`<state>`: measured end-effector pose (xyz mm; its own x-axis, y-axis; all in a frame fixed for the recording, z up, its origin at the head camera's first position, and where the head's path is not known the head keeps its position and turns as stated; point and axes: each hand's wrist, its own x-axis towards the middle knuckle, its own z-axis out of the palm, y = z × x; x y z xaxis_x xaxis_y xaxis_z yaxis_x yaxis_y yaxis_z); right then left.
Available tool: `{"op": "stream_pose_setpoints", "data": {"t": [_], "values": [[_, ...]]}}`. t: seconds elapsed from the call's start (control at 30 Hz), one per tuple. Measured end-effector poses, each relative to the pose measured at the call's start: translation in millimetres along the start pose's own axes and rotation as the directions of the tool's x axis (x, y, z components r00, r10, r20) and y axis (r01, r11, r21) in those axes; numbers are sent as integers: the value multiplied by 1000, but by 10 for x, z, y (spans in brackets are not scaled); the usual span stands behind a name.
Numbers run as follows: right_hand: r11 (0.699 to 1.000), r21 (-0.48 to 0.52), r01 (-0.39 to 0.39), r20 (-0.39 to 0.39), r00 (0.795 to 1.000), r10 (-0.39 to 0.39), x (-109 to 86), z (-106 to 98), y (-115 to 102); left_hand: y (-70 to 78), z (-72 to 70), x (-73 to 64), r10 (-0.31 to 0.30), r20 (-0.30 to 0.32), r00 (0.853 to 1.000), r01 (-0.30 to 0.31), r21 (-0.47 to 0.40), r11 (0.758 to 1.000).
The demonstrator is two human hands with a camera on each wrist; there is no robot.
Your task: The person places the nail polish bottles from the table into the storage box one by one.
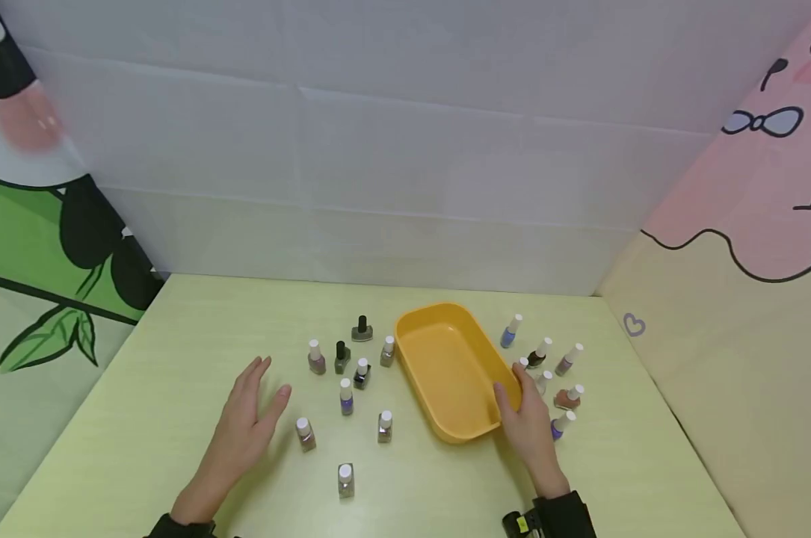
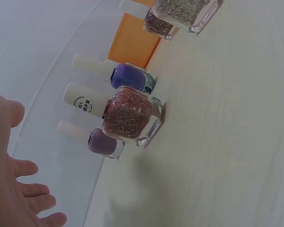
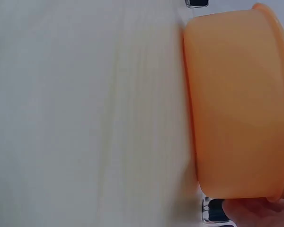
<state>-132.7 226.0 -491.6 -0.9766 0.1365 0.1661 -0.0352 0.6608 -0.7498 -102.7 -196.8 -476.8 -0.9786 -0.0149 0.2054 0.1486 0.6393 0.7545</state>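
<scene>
My right hand (image 1: 529, 430) grips the near right corner of a yellow plastic tray (image 1: 448, 433), thumb over the rim and fingers along the outer side wall. In the right wrist view the tray's side wall (image 3: 236, 104) stands on the table, with part of the hand (image 3: 260, 210) at its end. My left hand (image 1: 244, 418) is held over the table at the left, fingers straight, thumb apart, holding nothing. Nearest to it is a nail polish bottle with a white cap (image 1: 306, 433). The left wrist view shows a glittery reddish bottle (image 2: 128, 115) close to that hand.
Several nail polish bottles stand left of the tray, among them a black-capped one (image 1: 362, 329) at the back and a clear one (image 1: 346, 482) in front. Several more, including a blue one (image 1: 509, 336) and a brownish one (image 1: 566, 400), stand right of it. A pale wall cloth (image 1: 405, 164) hangs behind.
</scene>
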Motion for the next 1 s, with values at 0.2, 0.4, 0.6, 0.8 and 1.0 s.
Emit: {"op": "stream_pose_setpoints", "data": {"t": [0.2,0.4,0.6,0.8,1.0], "values": [[999,34,-27,15,1000,26,-8,0,51,-25,-33,-48,-47,47,998,50,-52,997],[993,55,-104,21,994,103,-23,0,66,-21,-12,-114,-76,86,993,83,-82,993],[988,44,-148,15,989,147,-41,-18,35,-3,73,-222,-43,118,992,58,-127,990],[986,35,-162,-9,987,163,-32,15,11,22,135,-285,-5,129,992,22,-129,991],[986,9,-166,-18,986,166,-28,21,12,29,184,-311,11,126,992,5,-128,992]]}}
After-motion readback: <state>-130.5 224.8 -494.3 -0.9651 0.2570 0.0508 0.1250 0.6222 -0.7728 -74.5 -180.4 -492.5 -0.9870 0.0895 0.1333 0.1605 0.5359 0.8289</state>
